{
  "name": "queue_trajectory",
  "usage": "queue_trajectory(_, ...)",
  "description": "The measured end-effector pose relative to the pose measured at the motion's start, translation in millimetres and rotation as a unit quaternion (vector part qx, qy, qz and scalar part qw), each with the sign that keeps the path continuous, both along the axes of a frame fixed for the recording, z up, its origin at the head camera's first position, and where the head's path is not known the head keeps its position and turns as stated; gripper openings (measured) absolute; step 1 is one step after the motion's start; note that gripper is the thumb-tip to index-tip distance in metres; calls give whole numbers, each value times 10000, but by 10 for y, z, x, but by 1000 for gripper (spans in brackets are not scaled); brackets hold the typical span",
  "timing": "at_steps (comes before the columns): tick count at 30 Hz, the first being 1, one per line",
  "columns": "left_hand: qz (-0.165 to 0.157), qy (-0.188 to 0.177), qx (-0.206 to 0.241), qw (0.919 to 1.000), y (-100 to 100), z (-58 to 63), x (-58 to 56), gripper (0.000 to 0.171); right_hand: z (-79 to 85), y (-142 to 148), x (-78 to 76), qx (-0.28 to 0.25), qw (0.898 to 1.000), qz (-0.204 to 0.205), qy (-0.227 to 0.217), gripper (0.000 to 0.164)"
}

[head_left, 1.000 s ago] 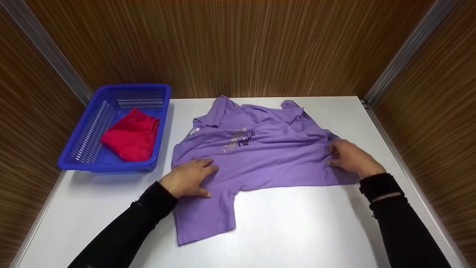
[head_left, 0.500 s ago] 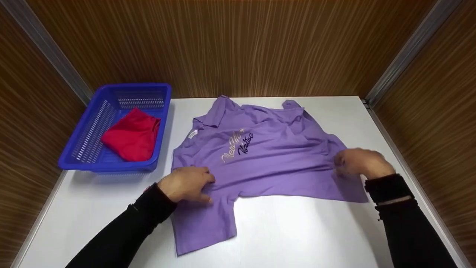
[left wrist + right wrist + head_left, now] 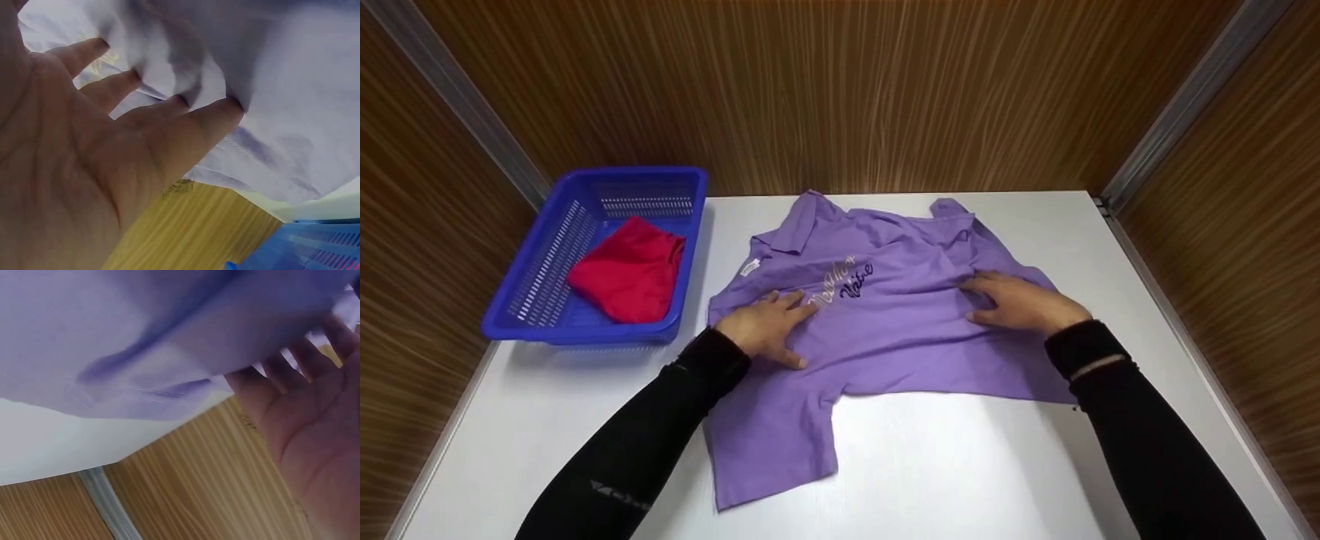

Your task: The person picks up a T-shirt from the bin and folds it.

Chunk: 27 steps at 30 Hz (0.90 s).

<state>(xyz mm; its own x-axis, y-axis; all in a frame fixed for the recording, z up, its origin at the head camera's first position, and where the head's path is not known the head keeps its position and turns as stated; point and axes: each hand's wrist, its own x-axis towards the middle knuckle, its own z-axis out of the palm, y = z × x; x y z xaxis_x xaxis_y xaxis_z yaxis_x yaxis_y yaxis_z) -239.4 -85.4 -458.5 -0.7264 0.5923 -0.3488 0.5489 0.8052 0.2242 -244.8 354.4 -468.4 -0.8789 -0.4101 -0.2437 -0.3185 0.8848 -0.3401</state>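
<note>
A purple short-sleeved polo shirt (image 3: 892, 330) with stitched lettering lies spread sideways and slightly wrinkled, its collar to the left and one sleeve toward me. My left hand (image 3: 765, 326) rests on its chest beside the lettering, fingers spread. Farther right, my right hand (image 3: 1020, 302) touches the body of the shirt with extended fingers. In the left wrist view, the fingertips of the left hand (image 3: 112, 140) meet the cloth. The right wrist view has the right hand (image 3: 315, 405) with its fingertips against the fabric. Neither hand visibly grips cloth.
At the left stands a blue perforated plastic basket (image 3: 694, 202) with a folded red cloth (image 3: 626, 274) in it. The white tabletop (image 3: 930, 465) is bounded by wood-grain panels (image 3: 885, 90) at the back and sides.
The shirt's lower right part shifted toward me and flattened. Then my right hand moved left and away from me, while the left hand slid away from me and slightly right.
</note>
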Motion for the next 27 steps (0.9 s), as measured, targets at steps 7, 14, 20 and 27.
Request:
queue_trajectory(7,198,3,18,9998,-66,-36,-77,101,-29,43,-182,-85,9997,175,-144,68)
queue_trajectory(14,385,113,185,9990,-142,-70,-13,100,67,-1,4,29,9976,-295,623,51)
queue_trajectory(20,398,185,103,9990,-197,-94,71,104,-25,41,219,107,9960,-827,314,91)
queue_trajectory(27,384,240,126,9989,-225,-102,330,107,6,113,484,302,9912,-1239,-349,127)
